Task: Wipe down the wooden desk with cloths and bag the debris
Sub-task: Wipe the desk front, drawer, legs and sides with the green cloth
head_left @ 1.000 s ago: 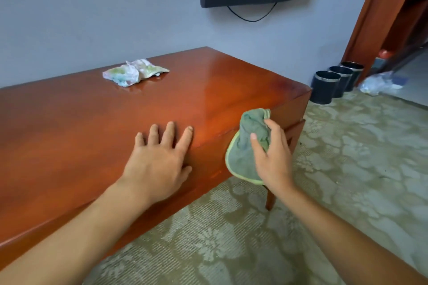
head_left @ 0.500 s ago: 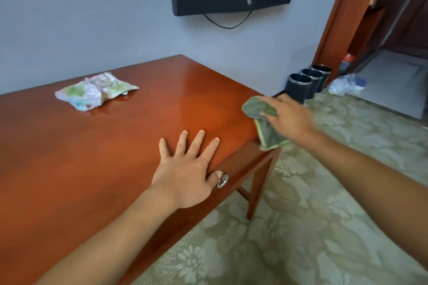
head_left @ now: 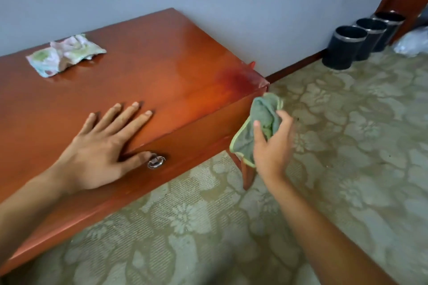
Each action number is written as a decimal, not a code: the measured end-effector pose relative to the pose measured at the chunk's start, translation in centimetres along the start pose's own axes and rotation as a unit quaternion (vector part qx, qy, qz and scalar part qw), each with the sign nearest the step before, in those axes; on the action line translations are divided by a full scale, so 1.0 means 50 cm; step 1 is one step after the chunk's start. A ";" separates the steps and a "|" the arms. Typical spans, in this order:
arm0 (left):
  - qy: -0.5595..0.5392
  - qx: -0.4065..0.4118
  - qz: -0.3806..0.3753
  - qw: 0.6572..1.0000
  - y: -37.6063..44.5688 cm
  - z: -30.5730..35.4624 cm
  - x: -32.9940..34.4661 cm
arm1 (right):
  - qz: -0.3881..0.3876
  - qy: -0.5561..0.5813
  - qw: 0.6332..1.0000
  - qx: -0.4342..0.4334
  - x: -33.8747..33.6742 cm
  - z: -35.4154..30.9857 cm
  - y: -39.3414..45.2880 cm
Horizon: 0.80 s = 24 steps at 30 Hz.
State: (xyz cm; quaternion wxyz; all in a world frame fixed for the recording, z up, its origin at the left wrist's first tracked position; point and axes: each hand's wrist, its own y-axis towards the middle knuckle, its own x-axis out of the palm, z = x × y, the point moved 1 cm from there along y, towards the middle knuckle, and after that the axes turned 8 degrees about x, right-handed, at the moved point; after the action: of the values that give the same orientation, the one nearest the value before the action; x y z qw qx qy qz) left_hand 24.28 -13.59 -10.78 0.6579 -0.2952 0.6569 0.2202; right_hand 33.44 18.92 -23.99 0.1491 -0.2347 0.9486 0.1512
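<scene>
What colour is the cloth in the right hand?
Green cloth with a lighter yellow-green edge, gripped by the right hand; head view.

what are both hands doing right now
Left hand: open, fingers spread flat on the glossy reddish wooden desk.
Right hand: gripping the bunched green microfibre cloth.

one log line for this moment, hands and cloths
left hand flat on desk | right hand grips green cloth at desk's front corner | patterned cloth on desktop

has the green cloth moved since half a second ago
Yes. The green cloth in the right hand has come off the desk top's right corner and now sits lower, against the front face near that corner.
</scene>
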 end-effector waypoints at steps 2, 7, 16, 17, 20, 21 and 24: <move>-0.003 -0.002 -0.002 1.000 0.002 0.002 -0.002 | -0.071 0.029 0.994 0.083 0.040 0.037 -0.053; 0.001 -0.001 -0.001 1.000 -0.003 0.002 -0.002 | -0.159 0.017 0.987 -0.007 0.086 0.050 -0.131; 0.022 0.169 -0.031 0.985 0.274 0.120 -0.032 | -0.133 0.024 0.975 0.174 0.019 0.092 0.105; 0.018 0.181 -0.039 0.983 0.323 0.147 -0.033 | -0.142 0.038 0.972 0.186 0.022 0.100 0.101; 0.002 0.193 -0.054 0.980 0.438 0.227 -0.044 | -0.148 0.059 0.961 0.228 0.036 0.145 0.080; 0.003 0.198 -0.056 0.979 0.463 0.247 -0.048 | -0.142 0.070 0.954 0.255 0.044 0.167 0.077; 0.004 0.197 -0.052 0.979 0.489 0.280 -0.049 | -0.145 0.173 0.897 0.380 0.079 0.235 0.075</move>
State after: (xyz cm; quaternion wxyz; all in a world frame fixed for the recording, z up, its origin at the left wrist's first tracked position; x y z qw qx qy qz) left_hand 17.87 13.95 -11.28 0.7113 -0.1947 0.6734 0.0510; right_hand 30.75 24.69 -35.28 0.0804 -0.3174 0.9002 -0.2870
